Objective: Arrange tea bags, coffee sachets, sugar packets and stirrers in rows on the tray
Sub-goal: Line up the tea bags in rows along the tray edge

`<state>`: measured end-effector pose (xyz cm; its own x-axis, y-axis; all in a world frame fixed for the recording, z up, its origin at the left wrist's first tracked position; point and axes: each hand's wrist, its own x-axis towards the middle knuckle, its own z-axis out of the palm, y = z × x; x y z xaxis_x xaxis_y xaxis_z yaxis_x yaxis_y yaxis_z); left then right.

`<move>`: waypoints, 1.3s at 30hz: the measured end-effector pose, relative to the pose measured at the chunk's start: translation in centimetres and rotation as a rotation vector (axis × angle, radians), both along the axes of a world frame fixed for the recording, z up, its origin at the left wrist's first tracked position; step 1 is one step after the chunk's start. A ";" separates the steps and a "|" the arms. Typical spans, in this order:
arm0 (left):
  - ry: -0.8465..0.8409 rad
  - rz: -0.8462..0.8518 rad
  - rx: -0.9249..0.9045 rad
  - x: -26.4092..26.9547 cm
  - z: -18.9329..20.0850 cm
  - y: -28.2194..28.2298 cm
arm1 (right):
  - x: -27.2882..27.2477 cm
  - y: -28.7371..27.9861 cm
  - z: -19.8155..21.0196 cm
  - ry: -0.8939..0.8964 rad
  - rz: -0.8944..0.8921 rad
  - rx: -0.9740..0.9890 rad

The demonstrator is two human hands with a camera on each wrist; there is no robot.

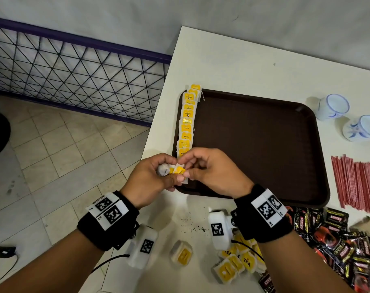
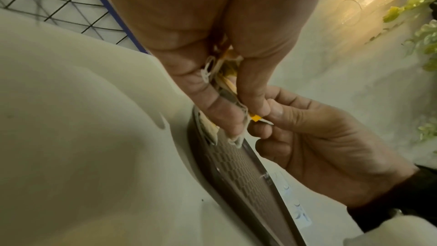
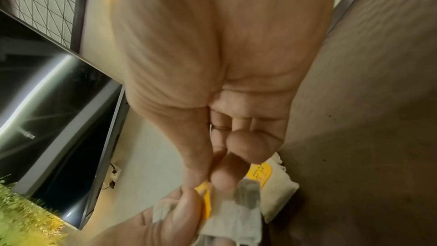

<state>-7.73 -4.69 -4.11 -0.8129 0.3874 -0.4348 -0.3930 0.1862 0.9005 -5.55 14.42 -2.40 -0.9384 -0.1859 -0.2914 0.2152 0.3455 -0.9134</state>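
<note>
Two hands, left hand (image 1: 150, 176) and right hand (image 1: 211, 172), are curled around tea bags (image 1: 176, 170) largely hidden at the tray's (image 1: 264, 144) seven o'clock corner.

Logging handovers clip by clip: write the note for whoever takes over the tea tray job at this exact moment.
Left hand holds a small bunch of tea bags; right hand pinches one of them, above the near-left corner of the tray.
Done: one row of tea bags along the tray's left edge.
Left: loose tea bags and coffee sachets on the table near the person; red stirrers right of the tray. No sugar packets clearly seen. Two cups stand beyond the stirrers.
</note>
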 end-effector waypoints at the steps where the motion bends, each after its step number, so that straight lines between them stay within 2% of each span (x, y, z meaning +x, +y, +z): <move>1: -0.007 0.003 0.013 0.0 0.1 -0.1 | 0.0 0.0 0.0 -0.006 0.004 -0.001; 9: -0.031 -0.067 0.048 -0.1 0.9 0.0 | 0.3 -0.4 0.0 0.052 0.053 0.106; 13: -0.009 -0.089 0.026 -0.2 0.8 -0.2 | 0.3 -0.1 -0.1 0.094 -0.004 0.154; 18: 0.032 -0.033 -0.046 -0.4 0.8 -1.3 | 0.2 0.8 -0.4 -0.038 -0.130 0.064; 23: -0.039 0.063 -0.042 -0.3 0.5 -1.9 | -0.4 0.8 -0.9 -0.171 -0.170 0.038; 29: -0.145 0.076 0.054 -0.2 0.4 -1.8 | -1.4 -0.5 -1.7 -0.289 -0.253 -0.066; 39: -0.227 0.094 0.091 -0.2 0.2 -1.9 | -1.5 -1.6 -2.8 -0.279 -0.358 0.172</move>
